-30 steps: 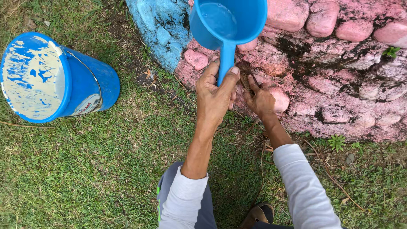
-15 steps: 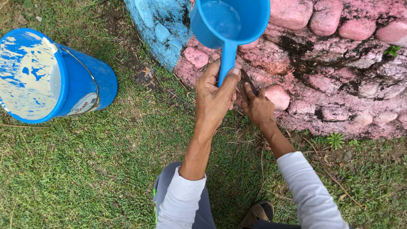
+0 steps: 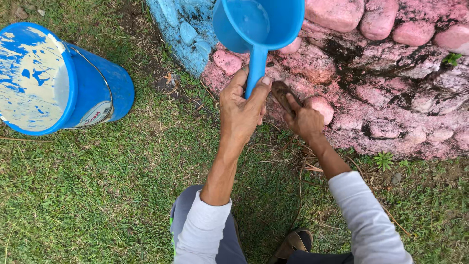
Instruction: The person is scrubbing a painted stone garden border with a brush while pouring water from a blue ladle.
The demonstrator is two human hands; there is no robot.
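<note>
Counted on the grass beside the stone wall

One blue dipper [image 3: 259, 24], one blue bucket [image 3: 53, 80] and one brown brush [image 3: 282, 94] are seen; two hands are counted, the left hand [image 3: 242, 110] and the right hand [image 3: 305, 120], and one sandal [image 3: 293, 243] is shown.

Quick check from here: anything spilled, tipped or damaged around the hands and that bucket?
Nothing spilled. The blue bucket looks tipped on the grass, its inside smeared with pale paint. The stone wall shows dark bare patches between pink stones.

Blue plastic dipper [image 3: 259, 24], upright by its handle, dark brush [image 3: 281, 93] (partly hidden) against pink stones
</note>
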